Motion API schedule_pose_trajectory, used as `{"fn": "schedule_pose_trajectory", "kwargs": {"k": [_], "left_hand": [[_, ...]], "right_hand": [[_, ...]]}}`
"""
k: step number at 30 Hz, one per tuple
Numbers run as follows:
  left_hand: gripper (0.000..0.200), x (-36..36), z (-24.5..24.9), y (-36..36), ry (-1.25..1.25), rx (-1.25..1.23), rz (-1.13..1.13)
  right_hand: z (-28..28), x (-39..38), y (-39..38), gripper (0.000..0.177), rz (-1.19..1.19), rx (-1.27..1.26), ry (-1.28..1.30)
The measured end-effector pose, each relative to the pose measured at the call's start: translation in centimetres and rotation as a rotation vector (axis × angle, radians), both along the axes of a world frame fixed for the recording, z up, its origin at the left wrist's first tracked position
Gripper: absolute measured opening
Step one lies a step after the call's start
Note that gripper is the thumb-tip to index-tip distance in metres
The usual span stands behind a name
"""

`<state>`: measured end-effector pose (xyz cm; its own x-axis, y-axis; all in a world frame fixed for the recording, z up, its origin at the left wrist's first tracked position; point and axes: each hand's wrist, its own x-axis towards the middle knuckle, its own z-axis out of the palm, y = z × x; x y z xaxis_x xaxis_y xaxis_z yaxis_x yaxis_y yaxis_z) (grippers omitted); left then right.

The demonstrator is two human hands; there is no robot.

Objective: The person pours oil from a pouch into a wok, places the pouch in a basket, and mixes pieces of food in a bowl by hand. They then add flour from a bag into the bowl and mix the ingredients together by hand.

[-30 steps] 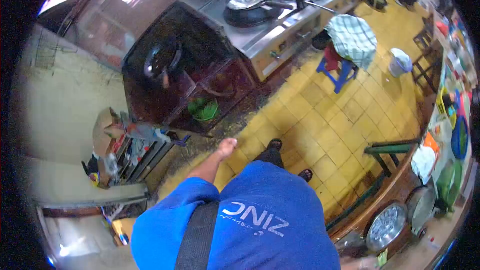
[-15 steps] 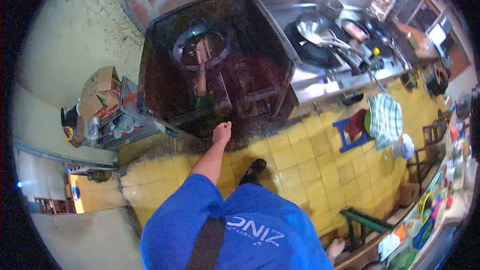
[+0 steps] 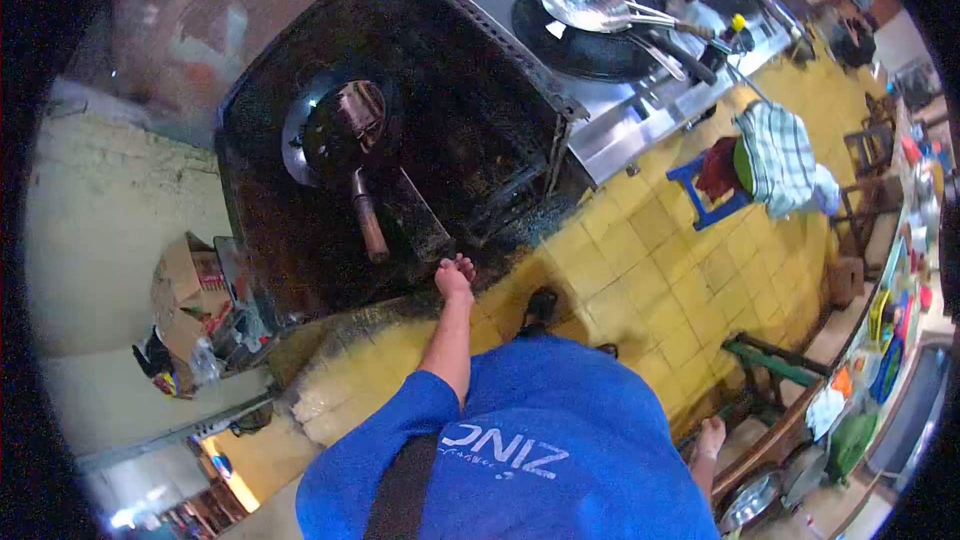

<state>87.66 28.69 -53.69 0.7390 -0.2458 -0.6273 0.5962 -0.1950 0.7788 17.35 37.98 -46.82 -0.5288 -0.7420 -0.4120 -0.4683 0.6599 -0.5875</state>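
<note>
My left hand (image 3: 455, 280) reaches to the front edge of the dark stove (image 3: 440, 100), its fingers curled beside the end of a flat dark bar. Whatever lies inside those fingers is too small to make out. Left of that bar, a wooden handle (image 3: 371, 230) points toward me from a dark wok (image 3: 300, 135). The wok sits on the stove, with a brownish shape or reflection inside it. My right hand (image 3: 711, 435) is low at my right side, close to the counter's edge; its fingers are too blurred to read.
A steel cooktop (image 3: 625, 135) right of the stove holds a shiny metal pan (image 3: 585, 5) and utensils. A checked cloth (image 3: 778, 155) covers something on a blue stool (image 3: 700, 200). Cardboard boxes (image 3: 185, 270) stand at left. A cluttered counter (image 3: 745, 465) curves along the right.
My view has turned and come closer to the stove. My left hand stays at its front edge, with its fingers showing more. My right hand has come further into view.
</note>
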Motion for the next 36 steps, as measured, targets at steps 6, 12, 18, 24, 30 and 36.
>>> {"fn": "schedule_pose_trajectory", "kwargs": {"k": [6,12,18,24,30,36], "left_hand": [[0.038,-0.1,0.8,-0.5,0.415,-0.292,0.340],[0.035,0.5,-0.4,0.2,0.470,-0.413,0.339],[0.032,0.2,0.0,0.0,0.395,-0.330,0.324],[0.038,2.1,3.0,2.3,-1.193,0.859,-0.811],[0.023,0.6,0.4,1.0,-0.336,0.237,-0.217],[0.016,1.2,-1.3,1.2,0.462,-0.376,0.261]], "right_hand": [[3.7,3.6,-1.0,0.040,-0.247,0.230,-0.206],[1.3,2.7,4.1,0.040,-0.335,0.344,-0.197],[2.0,3.9,5.0,0.040,-0.419,0.424,-0.302],[2.6,5.1,-0.1,0.043,-0.320,0.305,-0.222],[-2.3,1.3,-2.4,0.038,-0.071,0.156,-0.146],[-3.3,-0.4,-1.5,0.036,-0.105,0.138,-0.223]]}}
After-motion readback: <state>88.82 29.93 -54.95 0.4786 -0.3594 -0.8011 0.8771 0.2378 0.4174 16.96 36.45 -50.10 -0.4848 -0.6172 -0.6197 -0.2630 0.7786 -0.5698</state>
